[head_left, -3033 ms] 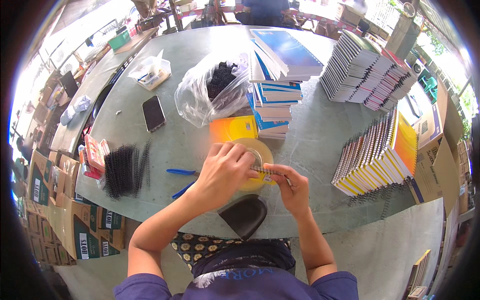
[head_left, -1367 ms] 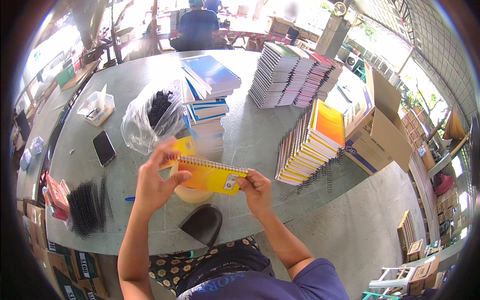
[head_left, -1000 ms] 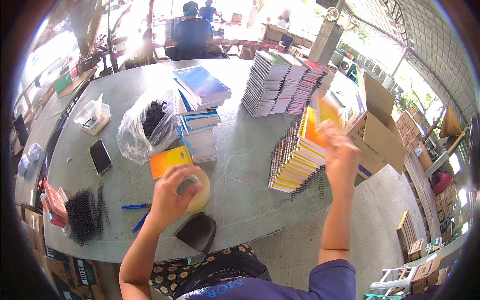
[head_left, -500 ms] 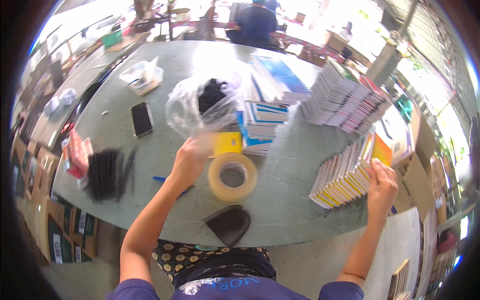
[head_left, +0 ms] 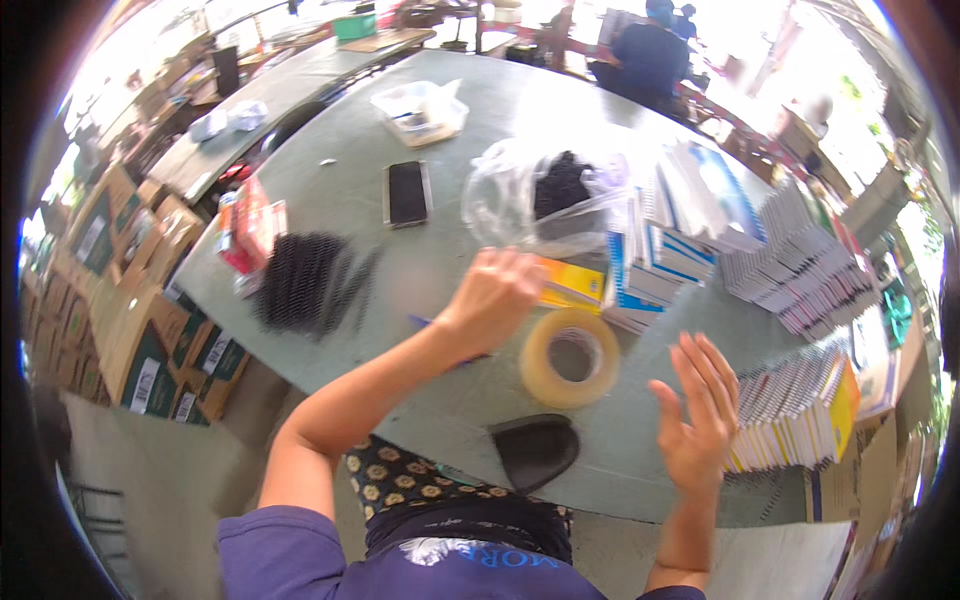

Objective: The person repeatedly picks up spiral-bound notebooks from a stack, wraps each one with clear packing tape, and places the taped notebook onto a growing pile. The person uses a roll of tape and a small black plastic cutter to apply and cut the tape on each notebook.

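Note:
My left hand is closed at the left edge of a yellow notebook, which lies beside a pile of blue-and-white spiral notebooks. Its fingertips are partly hidden there. Just in front is a roll of clear packing tape lying flat. My right hand is open, fingers stretched out, above the table and holding nothing. To its right stands a row of yellow-covered spiral notebooks. A dark, rounded flat piece lies near the table's front edge, between my forearms.
Black binding coils lie at the left by a red-and-white package. Farther back are a phone, a white plastic tub and a clear bag with black contents. More notebooks stand far right. A person sits beyond the table.
The view has turned left, so everything sits farther right. My right hand has left the yellow-covered row and opened. My left hand has reached the yellow notebook's edge.

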